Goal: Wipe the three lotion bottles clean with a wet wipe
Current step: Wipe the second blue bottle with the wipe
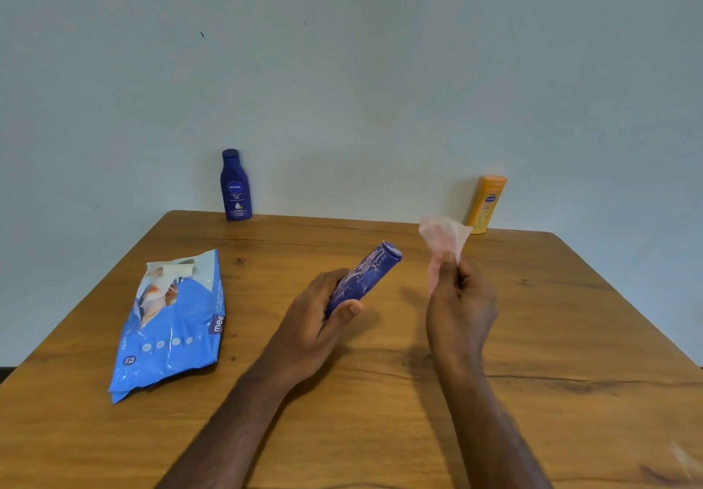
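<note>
My left hand grips a purple-blue lotion bottle near its lower end, tilted up and to the right above the table. A little to its right, my right hand pinches a crumpled pale wet wipe that sticks up from my fingers, apart from the bottle. A dark blue lotion bottle stands upright at the table's far edge on the left. An orange-yellow lotion bottle stands at the far edge on the right, leaning toward the wall.
A blue wet-wipe pack lies flat on the left of the wooden table, its flap peeled open at the top. A plain pale wall rises just behind the table's far edge.
</note>
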Tool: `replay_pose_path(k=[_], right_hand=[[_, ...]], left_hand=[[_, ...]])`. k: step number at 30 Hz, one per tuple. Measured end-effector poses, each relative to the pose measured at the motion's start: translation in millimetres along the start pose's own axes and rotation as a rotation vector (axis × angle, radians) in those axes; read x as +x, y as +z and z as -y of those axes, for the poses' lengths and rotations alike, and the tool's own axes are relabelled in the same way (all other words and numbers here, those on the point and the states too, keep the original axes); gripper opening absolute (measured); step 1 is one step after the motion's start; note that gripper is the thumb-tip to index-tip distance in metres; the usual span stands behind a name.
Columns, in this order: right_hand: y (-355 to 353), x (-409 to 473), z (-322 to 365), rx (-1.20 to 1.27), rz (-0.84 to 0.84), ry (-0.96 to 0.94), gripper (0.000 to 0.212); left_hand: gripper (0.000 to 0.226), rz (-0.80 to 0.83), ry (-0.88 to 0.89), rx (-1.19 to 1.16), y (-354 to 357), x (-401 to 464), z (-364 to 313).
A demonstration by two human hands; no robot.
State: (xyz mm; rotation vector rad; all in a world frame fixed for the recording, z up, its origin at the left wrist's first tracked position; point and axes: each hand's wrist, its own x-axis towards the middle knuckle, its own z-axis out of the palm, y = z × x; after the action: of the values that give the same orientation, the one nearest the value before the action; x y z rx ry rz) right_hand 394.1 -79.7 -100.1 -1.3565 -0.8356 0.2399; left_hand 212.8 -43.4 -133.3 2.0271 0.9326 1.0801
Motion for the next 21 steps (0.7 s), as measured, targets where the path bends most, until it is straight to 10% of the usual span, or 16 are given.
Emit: replay_pose_path(k=[6, 13, 21], right_hand=[[9.7, -12.7, 10.8, 0.143, 0.282, -0.060, 0.028], [0.8, -14.8, 4.7, -0.017, 0.442, -0.295, 0.026], [5.5, -10.4, 3.9, 0.185, 0.392, 0.029, 0.028]], left_hand=[[0.078, 0.059, 0.004, 0.125, 1.1, 0.1, -0.1], [0.064, 0.013, -0.054, 0.147, -5.8, 0.4, 9.9], [0.045, 0.044, -0.058, 0.143, -0.1, 0.5, 5.0]])
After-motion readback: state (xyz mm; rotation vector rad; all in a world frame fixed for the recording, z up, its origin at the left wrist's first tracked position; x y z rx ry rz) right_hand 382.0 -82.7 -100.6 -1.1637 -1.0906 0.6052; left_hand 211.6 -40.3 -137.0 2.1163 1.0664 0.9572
